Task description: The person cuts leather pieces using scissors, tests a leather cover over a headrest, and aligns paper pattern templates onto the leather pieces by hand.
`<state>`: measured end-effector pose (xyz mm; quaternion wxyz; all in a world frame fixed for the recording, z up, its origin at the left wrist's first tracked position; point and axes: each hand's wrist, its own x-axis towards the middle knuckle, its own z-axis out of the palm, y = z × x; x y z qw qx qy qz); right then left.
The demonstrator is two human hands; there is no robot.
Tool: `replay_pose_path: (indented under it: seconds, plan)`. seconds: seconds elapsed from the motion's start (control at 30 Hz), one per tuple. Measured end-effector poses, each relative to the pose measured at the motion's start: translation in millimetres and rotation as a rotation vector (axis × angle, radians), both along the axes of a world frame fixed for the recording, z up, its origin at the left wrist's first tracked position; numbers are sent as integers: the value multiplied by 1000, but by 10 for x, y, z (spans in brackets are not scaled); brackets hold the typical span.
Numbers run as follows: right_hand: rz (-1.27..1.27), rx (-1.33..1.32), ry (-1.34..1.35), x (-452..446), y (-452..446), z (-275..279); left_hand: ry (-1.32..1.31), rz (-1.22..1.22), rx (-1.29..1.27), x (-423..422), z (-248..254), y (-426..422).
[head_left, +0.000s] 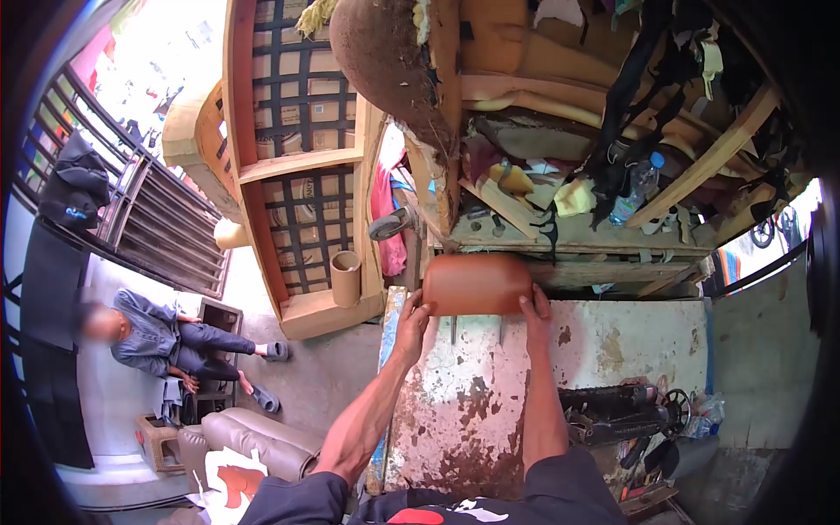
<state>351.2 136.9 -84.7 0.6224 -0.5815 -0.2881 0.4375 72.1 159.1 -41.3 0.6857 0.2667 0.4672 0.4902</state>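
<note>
Between my two hands is a reddish-brown headrest (478, 284) with a smooth, leather-like cover and rounded corners. Two thin metal posts (452, 329) stick out from its near edge. My left hand (412, 322) grips its left end, thumb on the near corner. At the opposite end, my right hand (536, 312) holds the right near corner with its fingers closed. The headrest is above the far edge of a worn white table (437, 394) with peeling, rust-coloured patches. Its underside is hidden.
A black sewing machine (617, 416) with a handwheel lies at the table's right. Beyond stands a wooden frame (302, 166) with woven black straps, bearing a cardboard tube (346, 278). Scraps and a plastic bottle (640, 188) fill a shelf. A seated person (171, 341) is at left.
</note>
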Motion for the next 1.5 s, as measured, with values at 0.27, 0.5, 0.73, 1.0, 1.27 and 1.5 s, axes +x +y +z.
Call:
replay_pose_path:
  seconds: [0.27,0.5,0.73,1.0,1.27,1.5]
  plan:
    - [42,-3,-182,189,-27,-37,59,-43,32,168,-148,149]
    - [-169,16,-219,69,-680,439,330,-64,-83,-351,-344,-666]
    - [103,561,136,-740,-1557,2763,405,-39,-242,-1096,-270,-1853]
    - [868,1131,767,-1750,-2220,4302,901,-281,-186,-1648,-17,-2637]
    - [1134,537,956,-2577,-2733,4677,864,141,-415,-2359,-101,-3885]
    - [1347,632,922,-3321,-3004,4647,368,686,-528,-2995,-625,-5092]
